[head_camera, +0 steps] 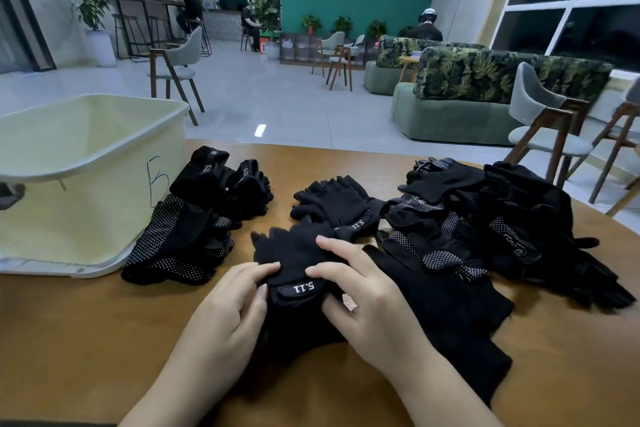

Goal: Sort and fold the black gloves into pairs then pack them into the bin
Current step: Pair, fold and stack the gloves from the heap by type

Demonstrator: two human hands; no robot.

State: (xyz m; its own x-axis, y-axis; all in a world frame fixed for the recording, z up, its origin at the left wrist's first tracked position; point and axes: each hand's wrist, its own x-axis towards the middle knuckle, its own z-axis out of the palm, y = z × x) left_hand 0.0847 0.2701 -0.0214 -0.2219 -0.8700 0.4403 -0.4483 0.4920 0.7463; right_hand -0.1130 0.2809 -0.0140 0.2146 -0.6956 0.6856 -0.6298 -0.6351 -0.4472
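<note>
Black knit fabric is bunching under both hands at the near middle of the surface: a glove with a stiff wrist strap carrying pale lettering. The left hand is curling its fingers and thumb onto the glove's left edge beside the strap, so this grip is closed on the cloth. The right hand is laying curved fingers over the glove's top while its thumb is tucking in below the strap, pinching the fabric from the other side. The glove's short fingers are pointing away from the person, and more black cloth is lying beneath the wrists.

Just beyond, a second glove of the same soft knit is lying flat, its strap facing near. To the right, a loose heap of gloves is sprawling, some showing palms dotted with small pale grip bumps, and one long flat piece is trailing toward the near edge. To the left, folded bundles are sitting close together, rounded and thick, the nearer one dotted, touching or nearly touching the bin. The bin is pale cream plastic, smooth-walled with a rolled rim, marked with a handwritten letter B, standing on the brown wood-grain surface.
</note>
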